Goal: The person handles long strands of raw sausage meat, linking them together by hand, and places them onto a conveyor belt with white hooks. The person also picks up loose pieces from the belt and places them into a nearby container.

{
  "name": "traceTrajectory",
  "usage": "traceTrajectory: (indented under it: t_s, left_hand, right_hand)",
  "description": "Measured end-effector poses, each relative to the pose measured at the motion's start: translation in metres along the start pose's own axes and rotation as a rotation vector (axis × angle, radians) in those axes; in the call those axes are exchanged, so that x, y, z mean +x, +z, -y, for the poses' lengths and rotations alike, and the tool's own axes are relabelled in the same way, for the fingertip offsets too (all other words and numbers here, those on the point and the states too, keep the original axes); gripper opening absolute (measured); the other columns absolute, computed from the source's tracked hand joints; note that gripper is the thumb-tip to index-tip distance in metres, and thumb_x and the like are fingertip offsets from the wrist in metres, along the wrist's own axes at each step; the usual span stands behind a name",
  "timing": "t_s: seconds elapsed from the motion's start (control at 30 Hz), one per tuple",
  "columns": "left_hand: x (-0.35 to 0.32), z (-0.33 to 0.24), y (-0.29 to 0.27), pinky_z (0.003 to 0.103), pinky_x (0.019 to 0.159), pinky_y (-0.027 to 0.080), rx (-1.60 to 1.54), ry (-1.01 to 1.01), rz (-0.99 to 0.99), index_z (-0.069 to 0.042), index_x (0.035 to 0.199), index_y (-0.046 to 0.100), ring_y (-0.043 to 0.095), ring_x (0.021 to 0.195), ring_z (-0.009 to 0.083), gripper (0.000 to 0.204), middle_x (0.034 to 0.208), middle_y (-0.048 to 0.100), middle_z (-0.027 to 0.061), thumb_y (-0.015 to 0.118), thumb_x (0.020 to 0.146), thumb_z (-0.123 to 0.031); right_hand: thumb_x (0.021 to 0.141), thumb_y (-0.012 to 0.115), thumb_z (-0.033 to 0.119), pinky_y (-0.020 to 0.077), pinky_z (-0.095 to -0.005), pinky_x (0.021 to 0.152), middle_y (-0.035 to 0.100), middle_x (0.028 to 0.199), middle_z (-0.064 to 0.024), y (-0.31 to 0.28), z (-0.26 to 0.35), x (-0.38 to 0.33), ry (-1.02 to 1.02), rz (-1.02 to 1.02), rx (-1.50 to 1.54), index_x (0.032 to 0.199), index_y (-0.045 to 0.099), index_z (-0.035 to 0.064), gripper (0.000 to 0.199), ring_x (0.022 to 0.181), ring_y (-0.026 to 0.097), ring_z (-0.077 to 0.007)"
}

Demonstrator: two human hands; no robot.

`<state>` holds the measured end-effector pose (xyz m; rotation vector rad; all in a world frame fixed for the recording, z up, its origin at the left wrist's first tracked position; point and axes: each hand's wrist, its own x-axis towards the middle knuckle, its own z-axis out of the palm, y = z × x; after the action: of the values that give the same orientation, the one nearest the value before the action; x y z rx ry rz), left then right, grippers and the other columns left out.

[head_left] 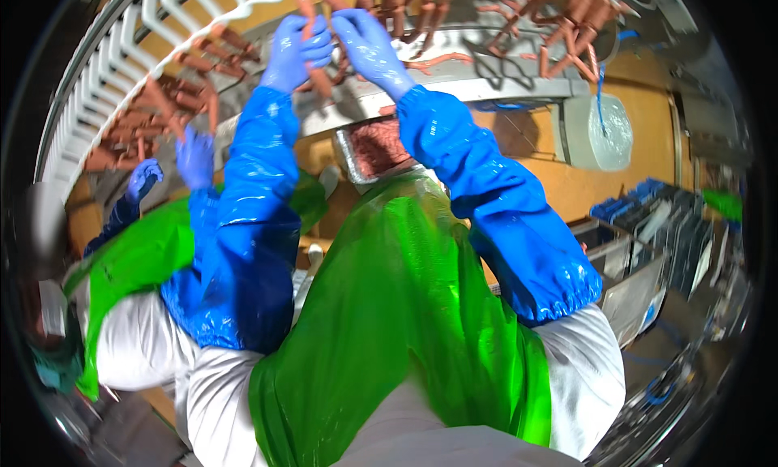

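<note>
Your left hand (300,53) is curled round a sausage (321,82) below the white rail (243,11); your right hand (369,52) bends just beside it, and I cannot tell what it pinches. Squeezing hard could split the casing; a slack, wet glove could drop it past the worktop (502,92) edge toward the meat tray (378,149). The rail crowds you ahead, a co-worker's hand (194,157) works to the left; more room lies toward you.

Dark and blue crates (660,224) beside a metal bin (630,295), orange-brown floor (651,130) beyond
</note>
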<state>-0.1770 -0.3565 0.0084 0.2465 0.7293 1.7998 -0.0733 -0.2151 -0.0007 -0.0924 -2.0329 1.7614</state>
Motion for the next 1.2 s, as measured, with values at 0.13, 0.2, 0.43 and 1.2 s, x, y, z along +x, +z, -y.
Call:
traceTrajectory:
  t_s: [0.13, 0.2, 0.43, 1.2]
  left_hand:
    - [-0.012, 0.039, -0.027, 0.024, 0.043, 0.035, -0.382, -0.145, 0.400, -0.016, 0.076, 0.042, 0.037, 0.042, 0.0082, 0.039, 0.057, 0.041, -0.0035, 0.038, 0.098, -0.048]
    - [-0.023, 0.080, -0.032, 0.023, 0.047, 0.040, -0.418, -0.277, 0.512, -0.016, 0.080, 0.045, 0.042, 0.046, 0.0085, 0.042, 0.062, 0.045, -0.0024, 0.035, 0.101, -0.051]
    - [-0.028, 0.084, -0.048, 0.030, 0.081, 0.051, 0.285, 0.245, -0.521, -0.009, 0.122, 0.055, 0.061, 0.093, 0.0161, 0.033, 0.104, 0.063, 0.0037, 0.045, 0.102, -0.033]
    - [-0.006, 0.083, 0.024, 0.048, 0.107, 0.036, -0.141, 0.391, -0.324, -0.005, 0.141, 0.042, 0.047, 0.125, 0.0316, 0.060, 0.133, 0.050, 0.0136, 0.045, 0.097, -0.046]
  right_hand:
    - [0.104, 0.035, 0.041, 0.0541, -0.0339, 0.075, 0.065, 0.105, -0.0128, 0.015, 0.045, 0.030, 0.360, 0.212, 0.462, 0.131, 0.054, 0.0084, 0.047, 0.071, 0.066, -0.0209]
    - [0.104, 0.035, 0.036, 0.0550, -0.0338, 0.074, 0.066, 0.104, -0.0132, 0.040, 0.042, 0.042, 0.509, 0.249, 0.792, 0.134, 0.053, 0.0148, 0.041, 0.074, 0.067, -0.0234]
    - [0.092, 0.057, 0.020, 0.0521, -0.0374, 0.069, 0.059, 0.086, -0.0082, 0.047, 0.010, 0.012, 0.195, -0.152, 0.104, 0.095, 0.060, 0.0115, 0.010, 0.080, 0.059, -0.0234]
    - [0.099, 0.049, 0.026, 0.0480, -0.0374, 0.065, 0.061, 0.077, -0.0093, -0.039, -0.008, -0.123, 0.340, 0.048, 0.112, 0.096, 0.059, 0.0023, 0.026, 0.071, 0.058, -0.0238]
